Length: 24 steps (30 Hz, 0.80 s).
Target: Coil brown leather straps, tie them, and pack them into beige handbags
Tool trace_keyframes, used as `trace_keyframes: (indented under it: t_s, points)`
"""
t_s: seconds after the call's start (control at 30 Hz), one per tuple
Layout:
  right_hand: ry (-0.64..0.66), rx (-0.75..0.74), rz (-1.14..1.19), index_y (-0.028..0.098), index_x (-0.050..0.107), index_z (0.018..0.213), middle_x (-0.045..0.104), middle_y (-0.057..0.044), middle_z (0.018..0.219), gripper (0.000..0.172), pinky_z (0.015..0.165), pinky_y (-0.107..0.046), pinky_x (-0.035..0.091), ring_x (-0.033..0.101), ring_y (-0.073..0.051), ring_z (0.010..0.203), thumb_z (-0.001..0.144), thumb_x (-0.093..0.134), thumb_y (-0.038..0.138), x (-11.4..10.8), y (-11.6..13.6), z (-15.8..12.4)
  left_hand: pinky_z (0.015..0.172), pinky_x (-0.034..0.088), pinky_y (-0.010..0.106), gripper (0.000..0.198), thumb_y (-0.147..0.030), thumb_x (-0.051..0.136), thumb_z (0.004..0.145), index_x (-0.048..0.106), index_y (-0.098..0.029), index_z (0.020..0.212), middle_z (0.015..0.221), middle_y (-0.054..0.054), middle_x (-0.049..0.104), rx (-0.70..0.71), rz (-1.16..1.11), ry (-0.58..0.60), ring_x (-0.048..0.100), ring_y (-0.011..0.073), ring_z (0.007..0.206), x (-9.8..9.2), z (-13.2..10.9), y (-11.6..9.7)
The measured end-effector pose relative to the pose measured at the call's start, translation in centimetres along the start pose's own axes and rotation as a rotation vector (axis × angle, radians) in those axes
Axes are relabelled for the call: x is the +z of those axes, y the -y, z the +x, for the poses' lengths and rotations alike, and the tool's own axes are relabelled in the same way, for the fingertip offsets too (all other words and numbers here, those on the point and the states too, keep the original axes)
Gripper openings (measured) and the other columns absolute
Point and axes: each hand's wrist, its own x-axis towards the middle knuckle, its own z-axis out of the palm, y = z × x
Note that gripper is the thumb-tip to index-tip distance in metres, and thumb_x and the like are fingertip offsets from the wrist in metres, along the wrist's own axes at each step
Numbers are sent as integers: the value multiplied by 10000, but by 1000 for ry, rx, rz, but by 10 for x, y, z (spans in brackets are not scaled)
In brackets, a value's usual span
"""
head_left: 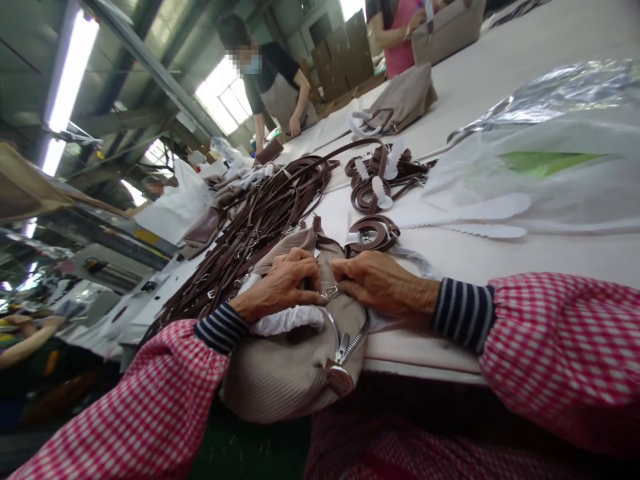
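Observation:
A taupe ribbed handbag [280, 380] lies at the table's near edge, its lower end hanging over. The bag's metal zipper [343, 348] is partly undone. My left hand [287, 280] is closed, its curled fingers gripping the bag's fabric left of the zipper line. Facing it, my right hand [380, 283] pinches the other side of the bag. Between the two thumbs sits a small metal clasp [331, 291]. White wrapping [290, 321] covers a handle below my left hand. My fingertips are partly hidden by the knuckles.
Brown straps [250, 233] are heaped to the left. Coiled straps [374, 233] lie beyond my right hand. Clear plastic bags [560, 180] spread across the right of the table [565, 260]. Another handbag [405, 100] lies farther back. Two people stand at the far side.

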Motion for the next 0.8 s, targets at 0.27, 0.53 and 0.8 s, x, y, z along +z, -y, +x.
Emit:
trace_keyframes:
  t_s: [0.27, 0.53, 0.8]
  points:
    - [27, -18, 107, 155, 605, 852, 597, -7, 731, 75, 637, -256, 292, 492, -124, 649, 915, 597, 114, -6, 1, -4, 1014, 352, 461, 236, -380, 581, 1037, 597, -184, 905, 1040, 50, 648, 138, 225, -69, 511, 258, 1140, 15, -6, -2]
    - [122, 7, 71, 164, 575, 843, 590, -5, 727, 91, 619, -260, 296, 501, -123, 638, 920, 593, 119, -7, 5, -7, 946, 385, 483, 236, -376, 564, 1038, 599, -172, 926, 1058, 77, 627, 136, 352, -22, 512, 278, 1087, 16, -4, -13]
    - [129, 13, 69, 162, 563, 846, 594, 1, 724, 94, 618, -253, 302, 513, -117, 633, 919, 585, 106, -10, 7, -8, 1008, 373, 529, 149, -197, 526, 1021, 615, -144, 914, 1033, 92, 633, 97, 362, -81, 514, 292, 1104, 20, -6, -18]
